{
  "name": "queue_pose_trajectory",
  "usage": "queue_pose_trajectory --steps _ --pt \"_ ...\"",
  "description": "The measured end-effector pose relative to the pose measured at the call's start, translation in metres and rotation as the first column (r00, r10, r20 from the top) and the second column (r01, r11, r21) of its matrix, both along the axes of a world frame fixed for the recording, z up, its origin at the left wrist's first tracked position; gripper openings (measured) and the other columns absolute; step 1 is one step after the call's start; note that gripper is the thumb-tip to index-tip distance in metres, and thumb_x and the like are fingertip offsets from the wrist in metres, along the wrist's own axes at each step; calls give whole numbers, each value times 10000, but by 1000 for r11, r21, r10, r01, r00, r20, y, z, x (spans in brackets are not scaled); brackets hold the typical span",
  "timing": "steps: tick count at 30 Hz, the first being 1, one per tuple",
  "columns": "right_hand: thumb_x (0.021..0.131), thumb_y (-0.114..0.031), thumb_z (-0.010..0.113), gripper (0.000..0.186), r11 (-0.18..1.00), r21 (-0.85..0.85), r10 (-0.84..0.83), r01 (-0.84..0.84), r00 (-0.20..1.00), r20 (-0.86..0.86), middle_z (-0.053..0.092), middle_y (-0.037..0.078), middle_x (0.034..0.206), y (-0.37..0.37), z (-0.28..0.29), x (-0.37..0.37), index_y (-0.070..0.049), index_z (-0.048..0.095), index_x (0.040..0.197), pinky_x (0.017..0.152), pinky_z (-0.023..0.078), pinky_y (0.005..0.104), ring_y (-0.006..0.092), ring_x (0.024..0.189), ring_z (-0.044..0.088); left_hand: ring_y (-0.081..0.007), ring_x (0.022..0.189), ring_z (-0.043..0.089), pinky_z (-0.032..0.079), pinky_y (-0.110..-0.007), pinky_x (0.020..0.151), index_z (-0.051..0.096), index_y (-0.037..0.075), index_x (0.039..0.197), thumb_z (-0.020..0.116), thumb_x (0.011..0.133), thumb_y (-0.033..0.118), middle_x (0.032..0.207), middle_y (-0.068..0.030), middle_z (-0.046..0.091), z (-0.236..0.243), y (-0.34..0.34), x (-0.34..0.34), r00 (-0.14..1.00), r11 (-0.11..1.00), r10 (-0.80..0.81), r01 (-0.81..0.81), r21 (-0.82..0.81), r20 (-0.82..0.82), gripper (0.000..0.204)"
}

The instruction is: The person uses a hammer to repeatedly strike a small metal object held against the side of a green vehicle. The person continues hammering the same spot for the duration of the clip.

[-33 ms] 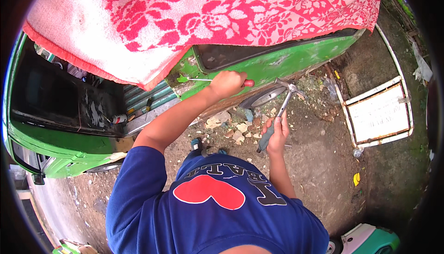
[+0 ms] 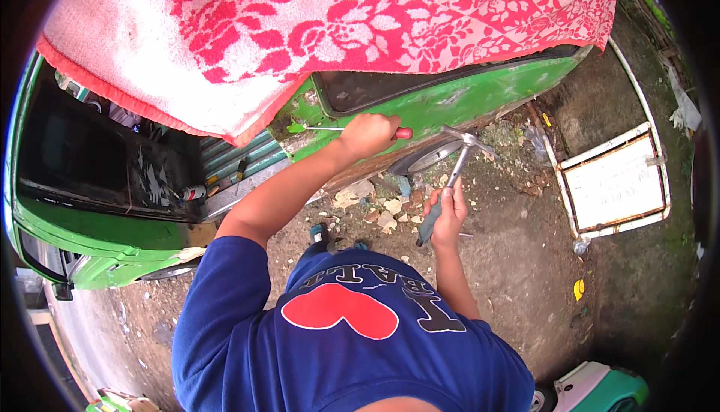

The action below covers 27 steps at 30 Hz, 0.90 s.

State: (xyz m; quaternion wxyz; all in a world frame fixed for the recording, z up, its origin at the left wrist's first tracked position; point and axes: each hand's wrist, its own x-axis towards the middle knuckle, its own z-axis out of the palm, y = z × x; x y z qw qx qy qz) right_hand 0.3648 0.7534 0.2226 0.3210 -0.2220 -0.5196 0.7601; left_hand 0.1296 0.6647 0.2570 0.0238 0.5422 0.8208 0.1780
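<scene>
My left hand (image 2: 370, 136) is wrapped round a screwdriver. Its red handle end (image 2: 403, 133) sticks out on the right of the fist, and its thin metal shaft (image 2: 322, 127) runs left to the corner of the green vehicle body (image 2: 450, 106). Loosened green paint (image 2: 295, 127) shows at the tip; whether the tip touches the metal, I cannot tell. Lower and to the right, my right hand (image 2: 448, 218) grips a hammer (image 2: 458, 164) by its dark grey handle. The hammer's metal head points up and away from me, apart from the screwdriver.
A pink-and-white floral blanket (image 2: 360, 14) drapes over the vehicle. An opened green door (image 2: 97, 228) stands at left, with a spray can (image 2: 193, 193) nearby. Broken filler chips (image 2: 386, 222) litter the ground by a wheel (image 2: 435, 158). A white metal frame (image 2: 611, 179) lies at right.
The hammer's head has shifted very slightly left and tilted in my right hand. My left hand and the screwdriver look unmoved.
</scene>
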Motion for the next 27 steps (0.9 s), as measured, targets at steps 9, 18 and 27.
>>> queue_pose_trajectory --steps 9,18,27 --pt "1023 -158 468 518 983 78 155 -166 979 129 505 29 749 7 -14 -11 -70 316 1510 511 468 247 108 567 508 -367 713 672 539 -483 658 603 53 890 605 887 303 753 -182 671 2 3 -5 1000 999 13 -13 -44 -1 250" --pt "1022 -147 451 549 995 -91 48 -46 999 21 503 47 756 10 -9 -9 -119 260 1536 489 470 270 130 559 512 -363 709 668 536 -477 654 593 63 884 631 860 275 736 -161 667 -2 -27 -4 999 999 36 -37 23 35 217" --pt "1021 -182 461 559 991 -83 104 -102 994 24 495 50 745 6 -13 -9 -147 256 1539 479 479 281 141 550 519 -340 621 630 498 -459 558 519 74 772 649 807 241 652 -119 600 6 -43 12 996 960 -70 82 268 -54 215"
